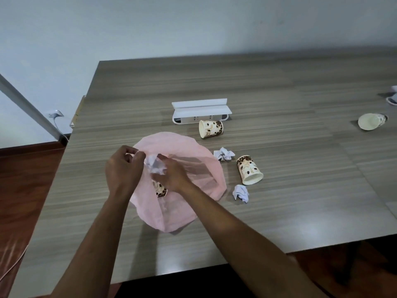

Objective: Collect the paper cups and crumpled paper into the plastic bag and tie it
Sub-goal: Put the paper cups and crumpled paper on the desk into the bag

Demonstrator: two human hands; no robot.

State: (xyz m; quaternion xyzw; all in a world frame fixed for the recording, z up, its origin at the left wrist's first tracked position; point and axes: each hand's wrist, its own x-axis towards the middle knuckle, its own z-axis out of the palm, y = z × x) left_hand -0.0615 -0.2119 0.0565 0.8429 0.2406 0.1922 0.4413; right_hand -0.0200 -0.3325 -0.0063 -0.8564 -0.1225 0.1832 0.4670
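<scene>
— Grey wood-grain desk [279,87] under a pale wall, with dark reddish floor at 9 o'clock. What on it?

— Pink plastic bag [193,155] near the middle, lying spread and open toward the viewer. White socket box [200,111] with a raised lid at 12 o'clock from the bag.

— And the hands?

— Left hand [122,168] closed, pinching the bag rim at its 10 o'clock edge between thumb and fingers. Right hand [171,175] partly curled around a crumpled paper [155,166], right at the bag mouth. Holding the paper or only touching it: cannot tell for sure, but fingers wrapped on its lower side.

— Anything inside the bag already?

— One patterned cup [160,187], seen partly below the right hand, inside the pink film.

— Where the other cups?

— One paper cup [210,129] on its side just in front of the socket box, mouth to 9 o'clock. Second cup [250,169] lying at 3 o'clock from the bag, mouth toward 5 o'clock. Third cup [371,121] far off at 2 o'clock, near the right edge, mouth facing the viewer.

— More paper?

— Two loose paper balls: one [224,154] between the bag and the second cup, touching the bag edge or nearly; another [241,193] at 4 o'clock from the bag, just below that cup. Some white thing [392,97] at the far right edge, too cut off to name.
</scene>
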